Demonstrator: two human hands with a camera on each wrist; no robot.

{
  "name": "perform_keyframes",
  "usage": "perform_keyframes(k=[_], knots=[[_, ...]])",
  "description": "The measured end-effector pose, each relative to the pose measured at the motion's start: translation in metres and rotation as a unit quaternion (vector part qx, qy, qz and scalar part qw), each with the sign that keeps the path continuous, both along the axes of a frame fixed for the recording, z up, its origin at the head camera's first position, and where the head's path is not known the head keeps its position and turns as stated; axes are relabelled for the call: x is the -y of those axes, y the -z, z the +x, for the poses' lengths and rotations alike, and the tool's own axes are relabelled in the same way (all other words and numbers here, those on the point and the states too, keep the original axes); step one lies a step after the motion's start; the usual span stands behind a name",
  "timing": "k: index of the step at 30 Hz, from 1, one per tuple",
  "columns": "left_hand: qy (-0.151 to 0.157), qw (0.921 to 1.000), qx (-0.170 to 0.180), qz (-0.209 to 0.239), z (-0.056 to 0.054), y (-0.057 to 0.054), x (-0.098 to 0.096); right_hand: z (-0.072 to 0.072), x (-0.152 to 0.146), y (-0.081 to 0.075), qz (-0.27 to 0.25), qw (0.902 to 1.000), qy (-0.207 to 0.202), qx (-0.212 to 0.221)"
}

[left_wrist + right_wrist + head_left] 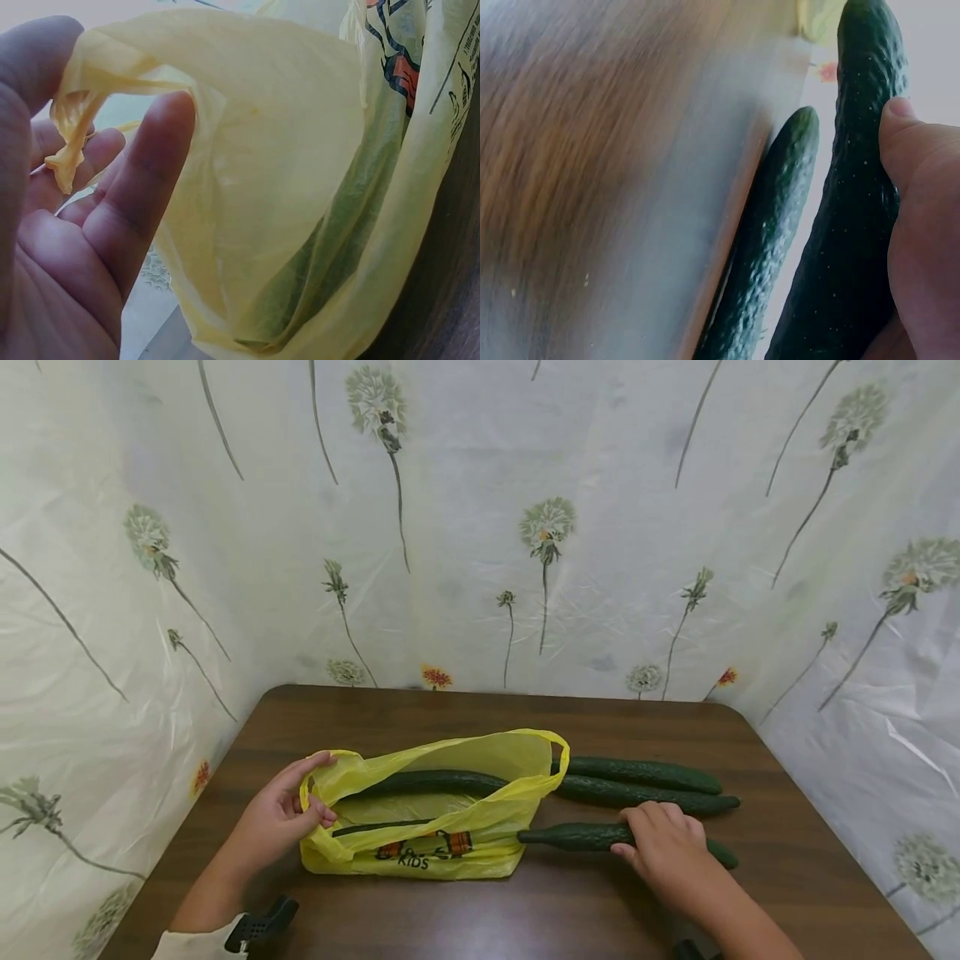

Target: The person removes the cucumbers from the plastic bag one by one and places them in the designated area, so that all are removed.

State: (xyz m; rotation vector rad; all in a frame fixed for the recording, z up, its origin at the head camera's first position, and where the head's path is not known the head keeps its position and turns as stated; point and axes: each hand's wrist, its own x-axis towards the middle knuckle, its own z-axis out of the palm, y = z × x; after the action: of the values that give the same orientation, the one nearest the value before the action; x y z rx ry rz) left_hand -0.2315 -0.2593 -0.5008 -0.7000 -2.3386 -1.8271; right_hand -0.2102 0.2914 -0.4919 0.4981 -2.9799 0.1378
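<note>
A yellow plastic bag with printed lettering lies on its side, its mouth held wide. My left hand holds the bag by its left handle; in the left wrist view the thin film is hooked over the fingers. Inside lies a dark green cucumber, and a second dark green strip shows near the front edge. My right hand grips another cucumber around its middle, its narrow tip pointing at the bag's right side. The right wrist view shows the thumb along this cucumber.
Two more cucumbers, a rear one and a front one, lie side by side behind the right hand, their left ends behind the bag. The brown wooden table meets a flower-patterned curtain at the back and sides.
</note>
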Motion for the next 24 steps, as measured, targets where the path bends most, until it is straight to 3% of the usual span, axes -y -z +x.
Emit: perform_keyframes(k=[14, 24], knots=[[0.000, 1.0000, 0.001, 0.003, 0.000, 0.001, 0.001, -0.019, -0.011, -0.002, -0.011, 0.9995, 0.028, 0.011], [-0.004, 1.0000, -0.006, -0.002, 0.000, 0.001, 0.000, -0.027, -0.028, 0.006, -0.024, 0.9985, 0.038, 0.031]])
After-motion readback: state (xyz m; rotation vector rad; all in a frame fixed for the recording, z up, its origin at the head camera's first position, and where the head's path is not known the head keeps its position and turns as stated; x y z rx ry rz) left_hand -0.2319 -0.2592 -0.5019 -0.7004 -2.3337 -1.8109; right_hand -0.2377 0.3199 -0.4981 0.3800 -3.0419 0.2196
